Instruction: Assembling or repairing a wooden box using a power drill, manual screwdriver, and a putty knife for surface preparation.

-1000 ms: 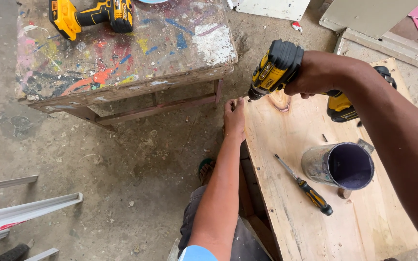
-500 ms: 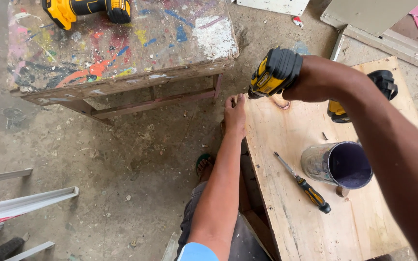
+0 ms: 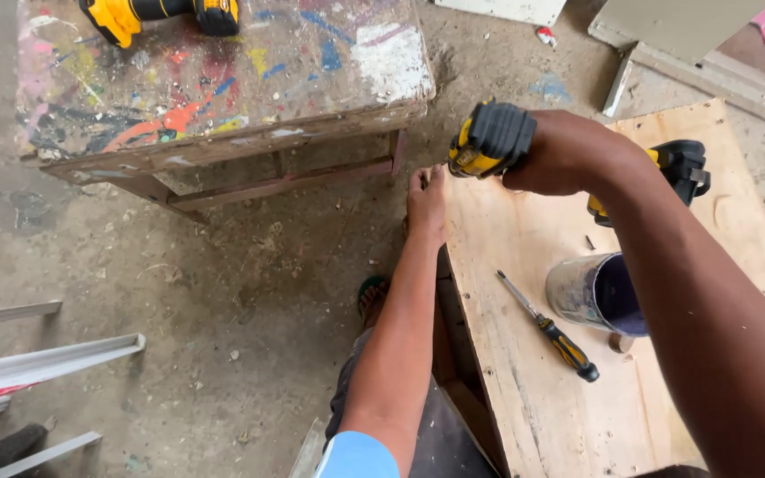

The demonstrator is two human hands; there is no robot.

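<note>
My right hand [image 3: 568,150] grips a yellow and black cordless drill [image 3: 491,139], held upright over the far left corner of a plywood board [image 3: 560,407]. My left hand [image 3: 427,202] rests flat against the board's left edge, just below and left of the drill, fingers together and holding nothing. On the board lie a screwdriver [image 3: 549,328] with a yellow and black handle and a grey cylindrical can [image 3: 597,293] with a dark inside. Another yellow and black power tool [image 3: 682,168] sits behind my right forearm, partly hidden.
A paint-splattered wooden bench [image 3: 223,88] stands at the upper left, with a yellow and black power tool [image 3: 161,12] on top. White plastic chair parts [image 3: 37,367] lie at the lower left on the dusty concrete floor. Boards and scrap lie at the upper right.
The view has drifted slightly, so the bench sits higher in frame. My right hand with the drill has stayed over the board's corner, and my left hand has kept its place on the edge.
</note>
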